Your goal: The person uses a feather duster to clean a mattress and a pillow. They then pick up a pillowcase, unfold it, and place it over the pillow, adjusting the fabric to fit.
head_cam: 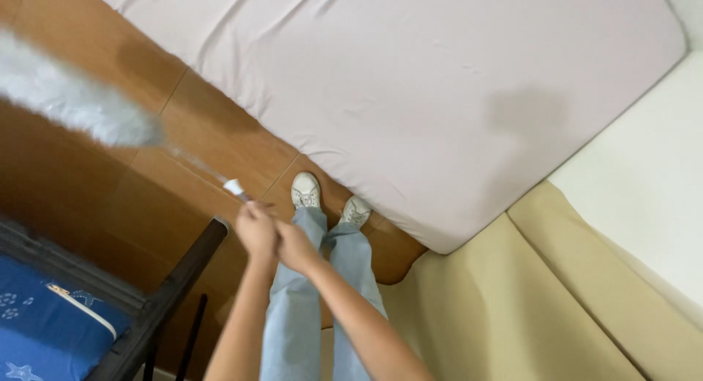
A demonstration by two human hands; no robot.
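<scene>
My left hand (255,229) and my right hand (295,245) are clasped together around the thin handle of a feather duster (80,103). Its fluffy pale grey head, blurred, reaches out to the upper left over the wooden floor (198,139). A white collar on the handle (233,185) shows just beyond my left fingers. Below the hands are my legs in light blue jeans (322,278) and white sneakers (306,189), which stand beside the edge of a bed with a pale pink sheet (410,81).
A dark metal frame (179,275) holding a blue patterned mattress (44,322) stands at the lower left. A cream-coloured wall or curtain (512,300) fills the lower right, with a white surface (644,176) at the right edge.
</scene>
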